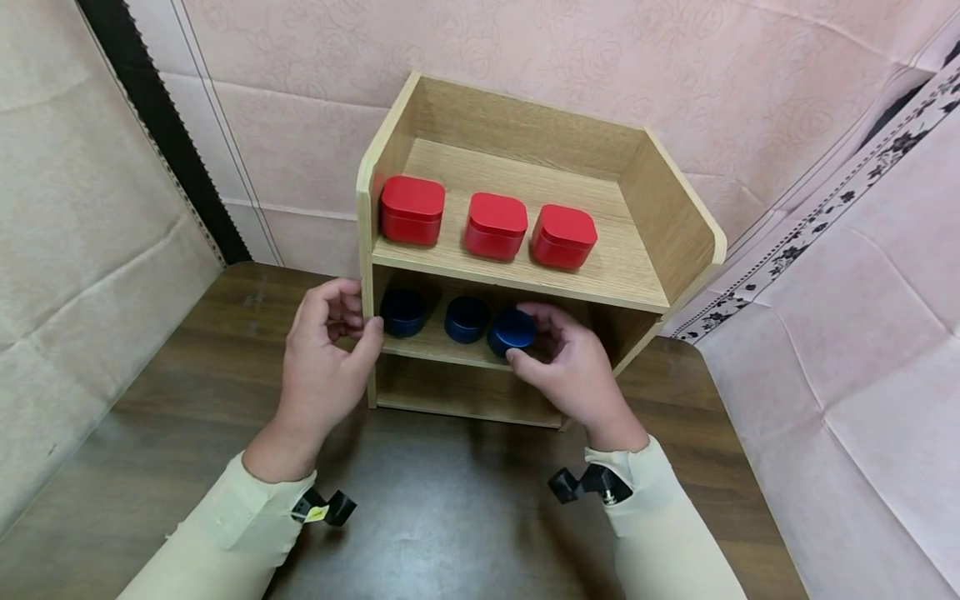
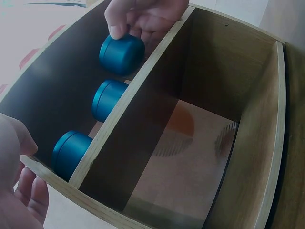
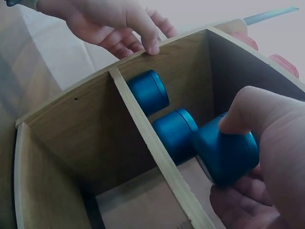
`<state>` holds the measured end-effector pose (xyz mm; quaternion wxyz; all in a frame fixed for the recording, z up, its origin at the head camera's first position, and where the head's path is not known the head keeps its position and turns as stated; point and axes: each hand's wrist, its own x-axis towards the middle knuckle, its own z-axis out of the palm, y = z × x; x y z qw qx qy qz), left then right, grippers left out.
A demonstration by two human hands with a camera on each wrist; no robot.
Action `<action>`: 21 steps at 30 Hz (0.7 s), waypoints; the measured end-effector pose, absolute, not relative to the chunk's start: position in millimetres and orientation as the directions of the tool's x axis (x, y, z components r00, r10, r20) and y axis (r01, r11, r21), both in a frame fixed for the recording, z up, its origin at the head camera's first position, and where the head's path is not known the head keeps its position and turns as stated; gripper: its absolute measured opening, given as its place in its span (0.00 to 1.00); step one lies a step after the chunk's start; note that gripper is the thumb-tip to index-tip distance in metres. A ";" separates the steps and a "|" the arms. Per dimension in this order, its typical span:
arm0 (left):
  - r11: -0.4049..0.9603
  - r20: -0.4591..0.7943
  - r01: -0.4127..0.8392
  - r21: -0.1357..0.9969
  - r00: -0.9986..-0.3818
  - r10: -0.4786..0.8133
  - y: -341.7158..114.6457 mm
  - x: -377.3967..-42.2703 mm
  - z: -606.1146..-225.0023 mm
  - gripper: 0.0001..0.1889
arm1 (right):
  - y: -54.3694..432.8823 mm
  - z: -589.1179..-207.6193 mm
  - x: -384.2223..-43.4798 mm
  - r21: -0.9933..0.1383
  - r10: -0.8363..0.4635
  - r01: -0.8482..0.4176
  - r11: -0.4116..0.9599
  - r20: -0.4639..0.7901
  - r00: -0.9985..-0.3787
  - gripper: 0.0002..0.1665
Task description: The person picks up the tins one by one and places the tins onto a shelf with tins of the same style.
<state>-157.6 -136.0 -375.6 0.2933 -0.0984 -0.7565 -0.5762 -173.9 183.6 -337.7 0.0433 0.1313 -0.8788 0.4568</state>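
My right hand (image 1: 577, 367) pinches a round blue tin (image 1: 512, 330) between thumb and fingers, at the right end of a row on the middle level of a wooden shelf (image 1: 517, 287). In the right wrist view the held tin (image 3: 226, 155) is tilted, close beside its neighbour. Two more blue tins, a middle one (image 1: 467, 320) and a left one (image 1: 403, 313), stand on that level. My left hand (image 1: 324, 358) grips the shelf's left side panel. Its thumb (image 2: 24, 138) lies at the front edge, while the fingers curl along the outside.
Several red boxes with rounded corners, among them a left one (image 1: 412, 211), a middle one (image 1: 496, 227) and a right one (image 1: 564, 237), sit on the top level. Below the tins is a lower compartment (image 1: 465, 387). The shelf stands on a dark wooden table (image 1: 420, 508), with pale cloth behind.
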 end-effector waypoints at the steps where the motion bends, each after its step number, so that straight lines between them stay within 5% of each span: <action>1: 0.317 0.557 0.486 0.814 -0.809 -0.188 -136.0 -157.7 -375.5 0.24 | 183.7 -336.7 -175.2 -0.784 -0.185 -0.266 0.562 0.194 -0.963 0.33; 21: 0.319 0.571 0.499 0.806 -0.798 -0.194 -135.7 -159.3 -376.8 0.24 | 183.3 -336.0 -190.9 -0.732 -0.139 -0.186 0.655 0.126 -0.982 0.33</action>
